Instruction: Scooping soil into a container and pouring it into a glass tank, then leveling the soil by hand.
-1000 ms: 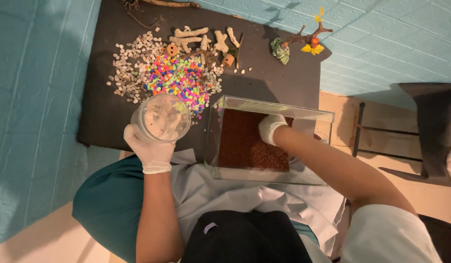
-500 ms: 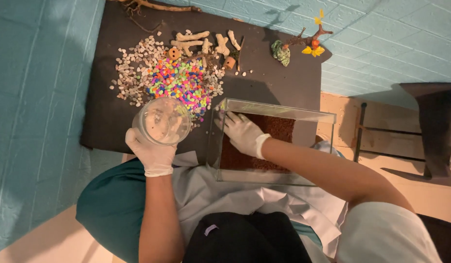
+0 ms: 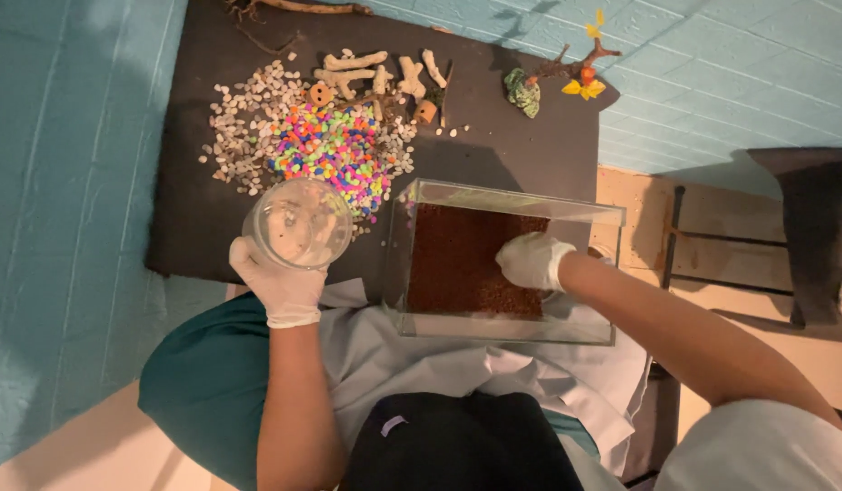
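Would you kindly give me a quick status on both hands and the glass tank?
Left hand gripping clear cup beside tank. Right hand inside glass tank, resting on brown substrate. Nothing blocking either hand.

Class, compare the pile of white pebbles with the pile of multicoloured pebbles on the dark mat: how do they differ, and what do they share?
The white pebbles are one pale colour; the multicoloured pebbles mix pink, green, yellow and blue. The white pebbles are scattered loosely with gaps, mostly at the left; the multicoloured pebbles lie in a denser heap, nearer the glass tank. Both are small loose stones on the dark mat, and the piles touch.
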